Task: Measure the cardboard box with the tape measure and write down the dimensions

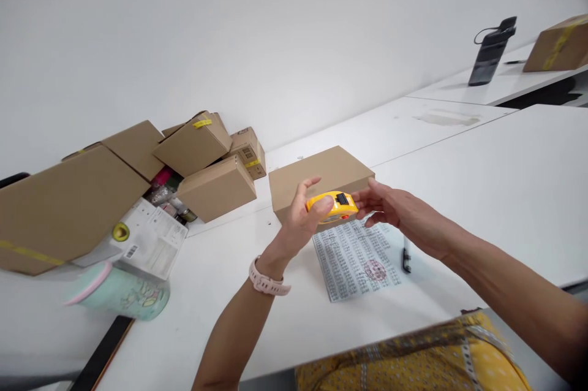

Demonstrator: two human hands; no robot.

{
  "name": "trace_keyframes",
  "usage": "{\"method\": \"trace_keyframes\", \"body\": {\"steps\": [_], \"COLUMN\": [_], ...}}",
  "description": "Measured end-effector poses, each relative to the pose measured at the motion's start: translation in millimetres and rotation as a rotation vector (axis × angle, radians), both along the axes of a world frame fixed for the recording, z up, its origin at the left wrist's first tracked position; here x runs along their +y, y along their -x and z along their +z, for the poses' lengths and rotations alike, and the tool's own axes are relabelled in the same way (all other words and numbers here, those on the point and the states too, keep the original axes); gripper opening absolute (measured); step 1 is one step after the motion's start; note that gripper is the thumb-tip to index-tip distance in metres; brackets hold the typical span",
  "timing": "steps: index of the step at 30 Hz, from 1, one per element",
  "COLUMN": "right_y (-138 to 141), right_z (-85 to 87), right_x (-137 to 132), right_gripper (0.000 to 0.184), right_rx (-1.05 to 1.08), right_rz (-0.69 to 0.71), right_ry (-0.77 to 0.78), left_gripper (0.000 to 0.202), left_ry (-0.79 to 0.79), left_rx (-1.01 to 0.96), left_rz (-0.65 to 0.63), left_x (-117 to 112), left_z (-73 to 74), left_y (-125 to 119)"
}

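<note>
Two hands [298, 222] [407, 213], one tape measure [339, 209]

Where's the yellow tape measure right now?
The tape measure is in the left hand, just right of centre in the head view, with the right hand at its right end, a cardboard box beyond.

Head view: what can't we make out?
All head view:
Printed sheet: characters too small to read.
Left hand: some fingers hidden behind the yellow tape measure.
Large carton: cut off by left edge.
Far-right box: cut off by right edge.
Mint tumbler: lid end blurred.
</note>
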State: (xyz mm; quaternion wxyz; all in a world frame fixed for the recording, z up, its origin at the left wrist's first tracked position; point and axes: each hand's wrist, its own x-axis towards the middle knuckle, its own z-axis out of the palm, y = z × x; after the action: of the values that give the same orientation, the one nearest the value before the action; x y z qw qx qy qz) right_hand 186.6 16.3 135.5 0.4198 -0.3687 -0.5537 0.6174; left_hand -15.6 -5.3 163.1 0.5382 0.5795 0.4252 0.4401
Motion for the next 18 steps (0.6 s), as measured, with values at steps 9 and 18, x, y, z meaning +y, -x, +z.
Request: {"method": "trace_keyframes", "body": {"steps": [9,18], "right_y": [-22,-16], "right_z": [12.7,-23.0], "right_x": [97,157], "right_gripper": [0.034,0.029], "right_rx": [-0.116,-0.375], "right_rz": [-0.346,-0.464], "right_ry": [-0.05,0.055], "left_gripper": [0.06,0.043], "left_ry": [-0.104,0.041], "left_rx": [0.141,0.222], "left_rz": [0.348,0.497], "left_x": [36,67], "left_z": [9.7,-6.3], "left_y": [88,187]}}
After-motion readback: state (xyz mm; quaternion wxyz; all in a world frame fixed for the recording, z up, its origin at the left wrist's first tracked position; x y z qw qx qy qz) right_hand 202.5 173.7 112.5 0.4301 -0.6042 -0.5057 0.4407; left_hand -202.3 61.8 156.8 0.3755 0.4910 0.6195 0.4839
